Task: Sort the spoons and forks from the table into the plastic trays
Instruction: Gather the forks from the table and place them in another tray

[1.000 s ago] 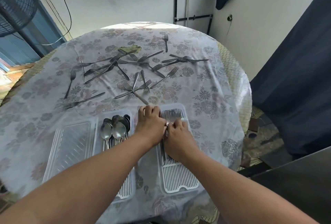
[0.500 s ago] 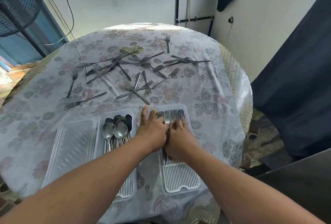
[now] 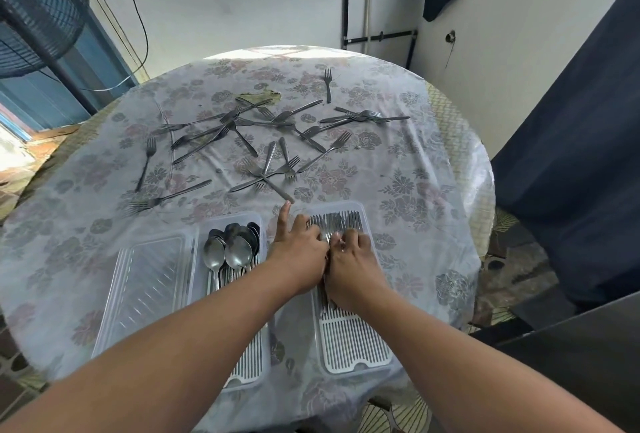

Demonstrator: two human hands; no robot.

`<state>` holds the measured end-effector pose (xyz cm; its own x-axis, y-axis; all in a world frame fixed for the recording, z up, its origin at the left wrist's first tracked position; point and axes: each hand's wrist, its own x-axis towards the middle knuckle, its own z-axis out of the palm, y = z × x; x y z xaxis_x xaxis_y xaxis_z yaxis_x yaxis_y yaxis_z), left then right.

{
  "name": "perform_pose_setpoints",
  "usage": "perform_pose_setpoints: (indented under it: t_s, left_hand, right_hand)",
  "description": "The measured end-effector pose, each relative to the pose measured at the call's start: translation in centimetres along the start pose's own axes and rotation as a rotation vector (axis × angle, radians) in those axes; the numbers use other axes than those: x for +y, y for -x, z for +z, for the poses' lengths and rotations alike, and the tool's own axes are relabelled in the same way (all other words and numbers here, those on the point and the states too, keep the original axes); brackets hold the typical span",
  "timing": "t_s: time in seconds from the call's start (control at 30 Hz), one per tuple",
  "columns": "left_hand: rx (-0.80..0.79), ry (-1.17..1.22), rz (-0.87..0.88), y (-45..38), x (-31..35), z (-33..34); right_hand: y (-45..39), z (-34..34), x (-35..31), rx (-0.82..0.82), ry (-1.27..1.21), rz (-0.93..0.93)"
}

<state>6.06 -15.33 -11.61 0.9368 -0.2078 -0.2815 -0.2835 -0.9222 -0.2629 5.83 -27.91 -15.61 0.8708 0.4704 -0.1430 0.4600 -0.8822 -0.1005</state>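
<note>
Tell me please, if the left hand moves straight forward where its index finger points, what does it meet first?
The left hand would probably first meet the handle end of the nearest loose fork, which lies just beyond the fingertip on the tablecloth. Depth is hard to judge, so it may pass slightly above it.

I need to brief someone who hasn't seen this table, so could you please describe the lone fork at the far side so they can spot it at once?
Start at the round table with the floral cloth and look past the tangle of loose forks at its middle. Beyond them, toward the wall, lies the lone fork. Unlike the rest, it touches no other cutlery and points its tines away from the person.
</note>
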Motion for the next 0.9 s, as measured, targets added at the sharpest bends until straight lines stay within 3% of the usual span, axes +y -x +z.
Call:
perform_pose_setpoints:
  t_s: [0.2, 0.37, 0.43, 0.67, 0.9]
  left_hand:
    - [0.037, 0.002, -0.018, 0.0, -0.2, 0.0]
    - [0.109, 0.096, -0.047, 0.3, 0.0, 0.5]
    - [0.107, 0.109, -0.024, 0.1, 0.3, 0.2]
    - [0.043, -0.001, 0.006, -0.5, 0.4, 0.0]
    - [-0.07, -0.042, -0.052, -1.2, 0.1, -0.3]
  right_hand:
    - [-2.8, -0.1, 0.5, -0.106, -0.017, 0.065]
    - [-2.6, -1.3, 0.8, -0.007, -0.462, 0.238]
    - [-2.4, -2.1, 0.9, 0.048, -0.498, 0.24]
    - [-0.9, -2.9, 1.6, 0.105, 0.05, 0.014]
    - [-0.6, -1.4, 1.6, 0.028, 0.176, 0.054]
